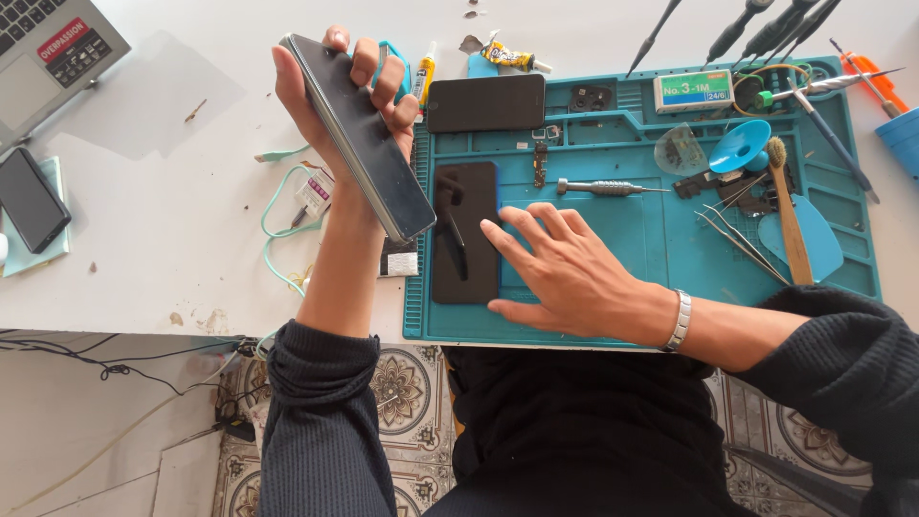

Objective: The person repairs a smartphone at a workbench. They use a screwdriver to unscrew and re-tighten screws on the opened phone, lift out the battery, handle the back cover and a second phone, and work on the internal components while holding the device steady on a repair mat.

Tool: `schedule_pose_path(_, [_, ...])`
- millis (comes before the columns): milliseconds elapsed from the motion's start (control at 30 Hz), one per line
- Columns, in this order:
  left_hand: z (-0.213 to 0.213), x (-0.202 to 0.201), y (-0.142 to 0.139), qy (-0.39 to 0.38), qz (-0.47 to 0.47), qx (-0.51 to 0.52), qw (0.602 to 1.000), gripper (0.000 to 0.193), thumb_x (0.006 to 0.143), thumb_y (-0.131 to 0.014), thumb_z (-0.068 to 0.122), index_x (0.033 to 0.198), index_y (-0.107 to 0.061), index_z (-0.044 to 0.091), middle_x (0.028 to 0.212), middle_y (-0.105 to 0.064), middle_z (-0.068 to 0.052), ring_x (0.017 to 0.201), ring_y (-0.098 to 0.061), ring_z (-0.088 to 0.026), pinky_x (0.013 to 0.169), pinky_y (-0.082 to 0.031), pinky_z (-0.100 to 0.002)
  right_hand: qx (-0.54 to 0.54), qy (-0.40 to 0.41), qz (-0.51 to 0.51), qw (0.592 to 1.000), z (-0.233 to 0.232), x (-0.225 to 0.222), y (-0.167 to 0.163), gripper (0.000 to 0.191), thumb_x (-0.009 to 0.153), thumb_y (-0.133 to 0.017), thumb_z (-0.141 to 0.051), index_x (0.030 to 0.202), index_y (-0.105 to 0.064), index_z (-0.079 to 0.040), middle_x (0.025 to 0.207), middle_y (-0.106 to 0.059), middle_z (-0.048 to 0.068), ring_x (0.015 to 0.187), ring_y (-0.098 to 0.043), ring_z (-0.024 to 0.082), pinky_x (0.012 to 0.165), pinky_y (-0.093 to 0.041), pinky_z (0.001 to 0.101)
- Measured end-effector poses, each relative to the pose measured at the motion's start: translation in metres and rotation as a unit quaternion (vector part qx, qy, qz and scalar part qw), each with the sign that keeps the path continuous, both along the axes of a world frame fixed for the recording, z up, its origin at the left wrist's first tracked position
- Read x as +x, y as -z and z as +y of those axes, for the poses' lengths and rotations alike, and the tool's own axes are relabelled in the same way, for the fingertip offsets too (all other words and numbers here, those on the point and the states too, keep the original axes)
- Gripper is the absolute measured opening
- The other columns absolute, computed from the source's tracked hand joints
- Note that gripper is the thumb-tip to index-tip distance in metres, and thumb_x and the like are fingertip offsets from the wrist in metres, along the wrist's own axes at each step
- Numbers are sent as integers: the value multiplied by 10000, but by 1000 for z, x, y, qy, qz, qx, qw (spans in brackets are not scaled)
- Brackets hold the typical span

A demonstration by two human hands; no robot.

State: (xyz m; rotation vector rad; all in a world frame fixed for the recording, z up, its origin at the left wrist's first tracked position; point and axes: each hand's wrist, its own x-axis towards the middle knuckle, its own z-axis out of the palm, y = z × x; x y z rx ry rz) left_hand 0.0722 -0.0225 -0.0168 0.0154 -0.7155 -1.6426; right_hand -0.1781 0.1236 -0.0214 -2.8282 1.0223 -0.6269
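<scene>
Laptop (48, 43) and a dark handset (31, 199) are seen well left of the blue mat (622, 258), on the white table (172, 249), with a teal cable (278, 206) looped just off the mat's left edge. Above that edge the left hand (349, 96) is raised, clenched around a phone (369, 144): the slab is gripped at its upper half, thumb on one long side and fingers wrapped over the other, and is tilted so that its lower end hangs over the mat's left border. On the mat's left part a black panel (466, 233) lies flat, just below and right of the held phone and apart from it. The right hand (565, 273) is laid open on the mat, fingers spread, with the fingertips (493, 230) resting on the panel's right edge; nothing is grasped by it. The step in hand is judged to be a holding and steadying one, the phone kept aloft while the panel is pinned in place. Any lifting of the panel would call for a pinch at its edge, since it lies flush on the mat. Further right, a screwdriver (603, 188) is laid at the mat's middle, and tweezers (737, 239) and a brush (787, 215) toward its right side.
</scene>
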Motion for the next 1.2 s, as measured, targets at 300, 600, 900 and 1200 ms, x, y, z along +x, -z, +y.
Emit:
schedule_pose_path(300, [5, -7, -5, -17, -25, 11, 999, 507, 1016, -548, 642, 1074, -493, 141, 854, -381, 5, 688, -366, -106, 529, -312, -240, 1, 22, 40, 999, -1, 1, 0, 815, 866, -677, -588, 1381, -526, 25, 1339, -522, 151, 1137, -477, 313, 888, -385, 438])
schedule_pose_path(600, [9, -14, -4, -35, -58, 24, 997, 452, 1030, -569, 599, 1128, -487, 165, 874, -386, 12, 680, -363, -104, 546, -330, -241, -5, 19, 13, 1000, -3, -1, 2, 801, 869, -674, -586, 1386, -533, 9, 1335, -508, 156, 1156, -466, 318, 914, -381, 457])
schedule_pose_path(900, [9, -28, 4, -79, -127, 41, 988, 353, 1040, -619, 530, 1079, -493, 202, 859, -384, 48, 697, -338, -71, 505, -254, -221, -40, 24, 15, 999, -4, 2, 5, 797, 893, -659, -630, 1378, -567, -5, 1305, -533, 123, 1145, -469, 300, 901, -384, 441])
schedule_pose_path(1200, [9, -29, 7, -70, -125, 28, 989, 337, 1045, -619, 515, 1086, -492, 206, 863, -394, 52, 694, -341, -70, 501, -253, -215, -9, 31, 5, 999, -4, 5, 3, 796, 838, -694, -594, 1361, -576, -6, 1291, -539, 124, 1124, -469, 305, 885, -376, 447])
